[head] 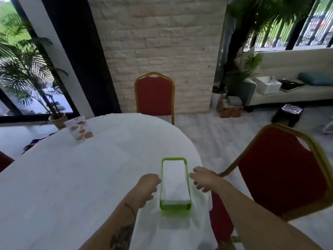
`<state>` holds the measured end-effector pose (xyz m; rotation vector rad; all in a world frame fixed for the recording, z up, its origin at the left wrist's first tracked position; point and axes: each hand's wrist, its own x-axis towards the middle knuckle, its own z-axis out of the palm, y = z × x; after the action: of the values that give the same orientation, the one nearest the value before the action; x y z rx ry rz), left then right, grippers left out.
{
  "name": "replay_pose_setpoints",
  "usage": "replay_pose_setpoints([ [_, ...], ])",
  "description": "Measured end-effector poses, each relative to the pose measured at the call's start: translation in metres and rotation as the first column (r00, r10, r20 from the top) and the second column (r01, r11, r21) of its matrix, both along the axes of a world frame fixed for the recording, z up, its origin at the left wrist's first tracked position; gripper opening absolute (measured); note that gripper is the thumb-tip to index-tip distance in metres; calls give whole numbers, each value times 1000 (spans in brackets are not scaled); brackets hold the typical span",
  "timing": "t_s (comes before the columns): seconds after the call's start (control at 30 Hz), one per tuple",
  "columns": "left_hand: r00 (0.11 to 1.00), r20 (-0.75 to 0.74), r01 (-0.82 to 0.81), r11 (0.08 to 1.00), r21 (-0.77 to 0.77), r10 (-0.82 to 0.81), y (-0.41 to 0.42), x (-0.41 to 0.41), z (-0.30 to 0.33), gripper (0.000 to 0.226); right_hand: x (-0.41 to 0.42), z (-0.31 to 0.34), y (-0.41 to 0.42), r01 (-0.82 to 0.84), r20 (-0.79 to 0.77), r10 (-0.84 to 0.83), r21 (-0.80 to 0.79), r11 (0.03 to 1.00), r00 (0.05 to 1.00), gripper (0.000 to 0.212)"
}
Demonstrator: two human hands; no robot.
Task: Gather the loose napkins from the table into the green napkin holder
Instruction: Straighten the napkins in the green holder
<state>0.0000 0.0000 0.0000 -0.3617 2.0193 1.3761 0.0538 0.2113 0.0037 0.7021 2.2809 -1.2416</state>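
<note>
The green napkin holder [175, 207] stands near the right edge of the white table [72, 177], holding a stack of white napkins [175, 179]. My left hand [146, 186] sits just left of the holder with its fingers curled, close to the green wall. My right hand [202, 178] hovers just right of the holder, fingers spread and empty. Whether either hand touches the holder is unclear. I see no loose napkins on the tablecloth.
A laminated menu card [80, 128] lies at the table's far left. One red chair with a gold frame [155, 95] stands at the far end, another [281, 170] close on the right. Potted palms stand left and right; a sofa lies far right.
</note>
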Motion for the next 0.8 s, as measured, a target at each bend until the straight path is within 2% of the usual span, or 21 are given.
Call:
replay_pose_setpoints([
  [0.17,997,51,53,997,-57,-50,11,3,-7,22,-9,-12,0,-24,95,30,-66,998,995,49],
  [0.27,993,65,98,994,-52,-95,14,6,-4,27,-13,-14,-4,-63,124,77,-108,992,989,36],
  [0.37,993,34,114,992,-58,-112,15,6,-3,28,-17,-15,-6,-86,142,99,-92,992,985,30],
  [0.5,990,23,140,988,-58,-139,13,10,1,42,-26,-14,-12,-109,184,117,-54,993,976,32],
  [0.63,996,-3,91,994,-65,-91,2,14,2,38,-34,-13,-27,-143,187,154,-74,987,970,36],
  [0.8,998,-64,-3,997,-71,-2,-30,12,7,35,-43,-10,-66,-163,110,176,-118,980,978,39],
])
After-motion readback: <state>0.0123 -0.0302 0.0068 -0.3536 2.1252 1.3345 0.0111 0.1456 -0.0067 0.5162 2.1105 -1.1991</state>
